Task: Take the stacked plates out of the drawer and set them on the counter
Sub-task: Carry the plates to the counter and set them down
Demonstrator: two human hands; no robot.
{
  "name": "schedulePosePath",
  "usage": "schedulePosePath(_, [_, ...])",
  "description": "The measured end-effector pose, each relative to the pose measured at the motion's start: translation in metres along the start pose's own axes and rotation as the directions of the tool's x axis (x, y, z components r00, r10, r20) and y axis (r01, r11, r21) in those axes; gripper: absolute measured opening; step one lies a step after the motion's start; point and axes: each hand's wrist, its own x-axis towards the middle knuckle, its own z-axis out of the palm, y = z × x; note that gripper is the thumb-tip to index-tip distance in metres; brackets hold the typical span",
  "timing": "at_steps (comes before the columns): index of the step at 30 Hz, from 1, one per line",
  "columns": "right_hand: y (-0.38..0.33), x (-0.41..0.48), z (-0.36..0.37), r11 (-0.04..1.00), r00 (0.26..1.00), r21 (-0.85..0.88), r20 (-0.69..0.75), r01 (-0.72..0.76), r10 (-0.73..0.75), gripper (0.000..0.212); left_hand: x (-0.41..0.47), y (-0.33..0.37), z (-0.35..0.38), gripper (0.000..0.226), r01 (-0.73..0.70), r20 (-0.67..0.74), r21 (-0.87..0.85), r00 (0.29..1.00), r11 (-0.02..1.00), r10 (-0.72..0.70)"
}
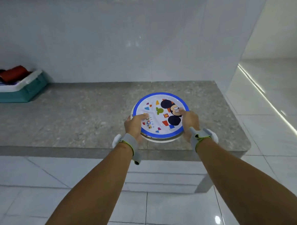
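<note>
Gripping the stack of plates [160, 115] from both sides, the left hand [134, 126] and the right hand [189, 121] are each clamped on the rim, thumbs pressed onto the printed top plate and the remaining fingers hidden beneath. The stack sits over the grey stone counter [75, 116], toward its right-hand end and close to the front edge; whether the bottom plate is touching the stone or just above it cannot be told. A white rim of a lower plate shows under the blue-edged one, slightly offset.

Risks noted: the offset suggests the plates are not nested squarely, so an uneven release could let the top one slide. Placement this near the front edge leaves little margin; a nudge from a withdrawing wrist could tip the stack toward the floor. A teal bin [17, 90] stands well apart at the far left and poses no obstruction.
</note>
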Motion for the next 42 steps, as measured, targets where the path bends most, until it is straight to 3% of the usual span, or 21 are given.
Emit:
schedulePosePath(4, [-0.029,0.070,0.023,0.997,0.999,-0.075,0.041,0.001,0.002,0.017,0.057,0.021,0.031,0.031,-0.004,-0.055,0.014,0.998,1.000,0.005])
schedulePosePath(7, [-0.040,0.108,0.039,0.995,0.999,-0.101,0.036,-0.019,0.022,0.031,0.100,0.029,0.048,0.028,-0.024,-0.111,0.056,0.993,0.998,0.030])
schedulePosePath(14, [-0.035,0.196,0.083,0.992,0.996,-0.100,-0.051,-0.071,0.066,0.020,0.210,0.026,0.075,0.033,-0.087,-0.136,0.218,0.983,0.972,0.119])
schedulePosePath(18, [-0.013,0.246,0.100,0.983,0.992,-0.164,-0.102,-0.087,0.071,0.048,0.261,0.011,0.088,0.032,-0.110,-0.124,0.341,0.979,0.934,0.161])
schedulePosePath(20, [-0.003,0.267,0.106,0.980,0.989,-0.183,-0.136,-0.083,0.059,0.051,0.284,0.005,0.096,0.033,-0.109,-0.118,0.379,0.979,0.919,0.164])
schedulePosePath(24, [0.003,0.279,0.117,0.962,0.979,-0.267,-0.203,-0.062,0.007,0.039,0.316,-0.003,0.103,0.037,-0.104,-0.103,0.465,0.980,0.879,0.170])
schedulePosePath(33, [0.023,0.311,0.134,0.853,0.949,-0.510,-0.311,-0.113,-0.060,0.049,0.350,-0.017,0.109,0.043,-0.068,-0.141,0.556,0.974,0.828,0.175])
schedulePosePath(42, [0.025,0.321,0.132,0.823,0.951,-0.544,-0.309,-0.165,-0.014,0.049,0.353,-0.025,0.107,0.046,-0.112,-0.125,0.586,0.966,0.802,0.227])
